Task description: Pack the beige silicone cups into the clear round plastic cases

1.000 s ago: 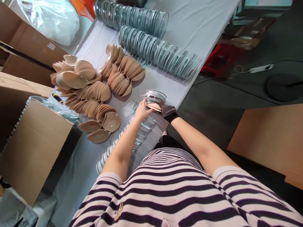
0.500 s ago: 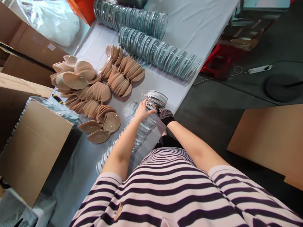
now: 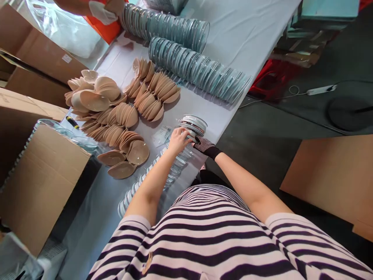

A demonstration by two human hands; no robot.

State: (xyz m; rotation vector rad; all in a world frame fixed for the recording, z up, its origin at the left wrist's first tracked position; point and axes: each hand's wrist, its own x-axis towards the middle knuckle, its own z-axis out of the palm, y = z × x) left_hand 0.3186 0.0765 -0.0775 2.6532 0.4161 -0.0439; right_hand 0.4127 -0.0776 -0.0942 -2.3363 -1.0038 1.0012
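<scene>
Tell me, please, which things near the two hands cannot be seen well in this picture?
- Left hand: its fingers cover the near side of the clear round container; contents not visible, head view.
- Right hand: the mesh glove and the container hide its fingers.
- Row of clear lids: partly behind the left forearm.
- Another person's hand: cut off by the top edge.
- Small packet: print too small to read.

We see bright, even daylight on the pale grey tablecloth (image 3: 233, 31), with soft shadows beneath the rows of clear round plastic cases (image 3: 198, 66). Wide-lens bending stretches the edges; the corners look slightly blurred.
</scene>
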